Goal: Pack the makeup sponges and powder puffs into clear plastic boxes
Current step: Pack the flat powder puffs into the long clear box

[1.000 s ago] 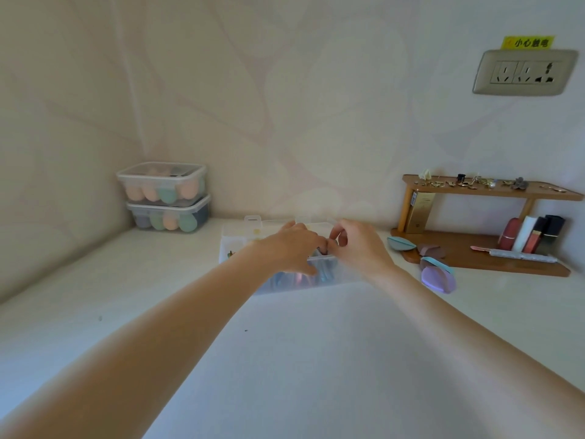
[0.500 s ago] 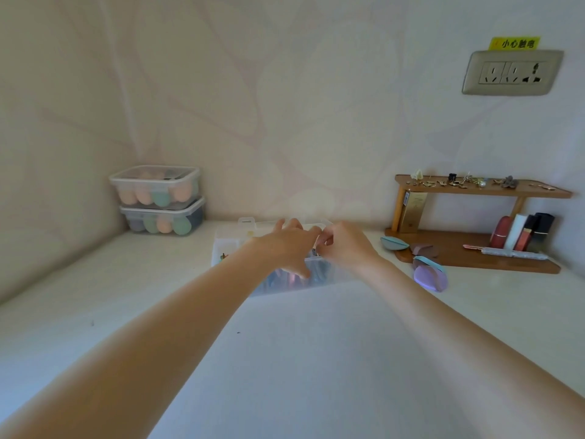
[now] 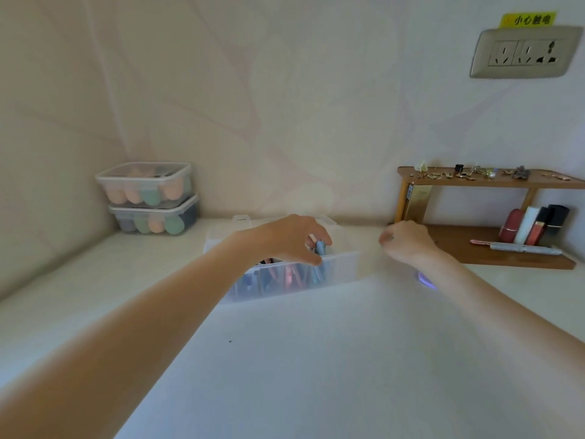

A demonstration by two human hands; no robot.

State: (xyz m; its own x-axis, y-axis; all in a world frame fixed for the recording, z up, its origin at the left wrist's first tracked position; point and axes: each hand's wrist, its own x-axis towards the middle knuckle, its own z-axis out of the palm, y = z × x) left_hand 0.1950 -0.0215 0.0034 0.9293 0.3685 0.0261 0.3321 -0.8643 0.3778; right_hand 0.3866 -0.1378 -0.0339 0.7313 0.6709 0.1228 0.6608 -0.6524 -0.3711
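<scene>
Wall: pale, faintly patterned, meeting a second wall at the left corner; a power socket (image 3: 524,52) sits high on the right with a yellow sticker (image 3: 528,19) above it.
Table: white surface (image 3: 316,359) running from the near edge back to the wall.
Wooden shelf (image 3: 490,180): on the table at the right, against the wall; small trinkets lie on its upper board, lipsticks (image 3: 535,224) lean upright on its lower board, and a slim pen-like tool lies in front of them.
Stacked boxes (image 3: 148,198): two lidded clear plastic boxes in the back left corner, one on top of the other, both filled with egg-shaped sponges in peach, green and grey.
Open box (image 3: 335,269): clear plastic, near the middle of the table, lid tilted back behind it; flat puffs stand on edge inside, in blue, pink and dark tones.
Left hand (image 3: 291,240): reaching over the open box, thumb and fingers curled round a blue puff (image 3: 319,251) that stands at the box's front right part.
Right hand (image 3: 408,243): to the right of the open box, apart from it, above the table; fingers curled inward, whether they hold anything cannot be told.
Purple puff (image 3: 425,278): on the table under the right wrist, mostly hidden by it.
</scene>
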